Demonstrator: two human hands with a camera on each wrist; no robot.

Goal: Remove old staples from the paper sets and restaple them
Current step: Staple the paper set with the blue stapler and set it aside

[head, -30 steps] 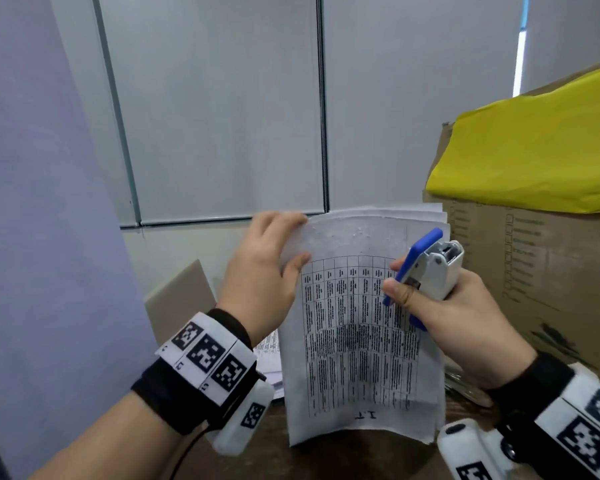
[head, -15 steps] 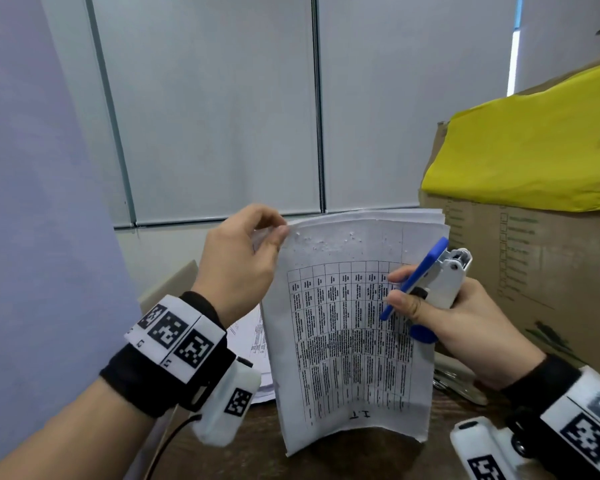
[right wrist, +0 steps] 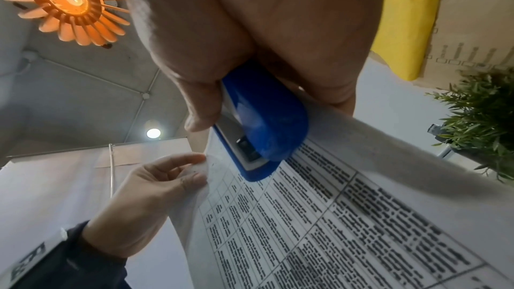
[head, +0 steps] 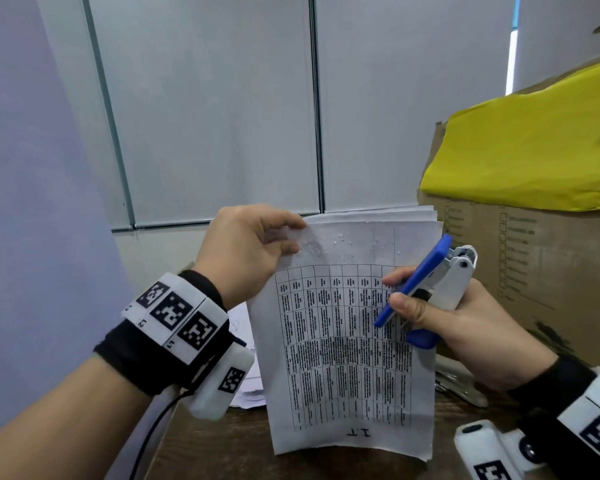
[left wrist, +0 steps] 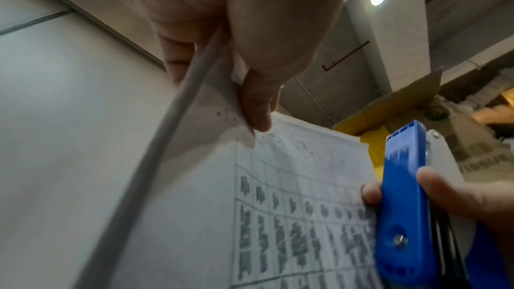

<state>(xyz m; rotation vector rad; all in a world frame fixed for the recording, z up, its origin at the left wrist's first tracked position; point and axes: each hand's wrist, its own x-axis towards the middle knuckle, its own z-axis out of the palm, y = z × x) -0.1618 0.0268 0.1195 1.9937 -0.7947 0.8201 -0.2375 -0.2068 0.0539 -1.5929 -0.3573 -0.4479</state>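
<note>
A set of printed pages (head: 343,341) with a table stands upright in the air, its lower edge near the brown table. My left hand (head: 253,244) pinches its top left corner, where the paper is dotted with small old staple holes (left wrist: 236,122). My right hand (head: 465,323) grips a blue and white stapler (head: 430,275) at the sheet's right edge, the nose pointing down-left over the print. In the right wrist view the stapler (right wrist: 261,126) lies against the page (right wrist: 347,228). I cannot tell whether paper sits between the stapler's jaws.
A cardboard box (head: 534,271) with yellow paper (head: 534,150) on top stands close at the right. More sheets (head: 246,375) lie on the brown table (head: 222,445) behind the held set, and a metal tool (head: 458,379) lies under my right hand. A green plant (right wrist: 478,122) shows at the right.
My left hand slid from flat on the upper left of the sheet to a pinch at the top left corner. The stapler dropped slightly along the right edge.
</note>
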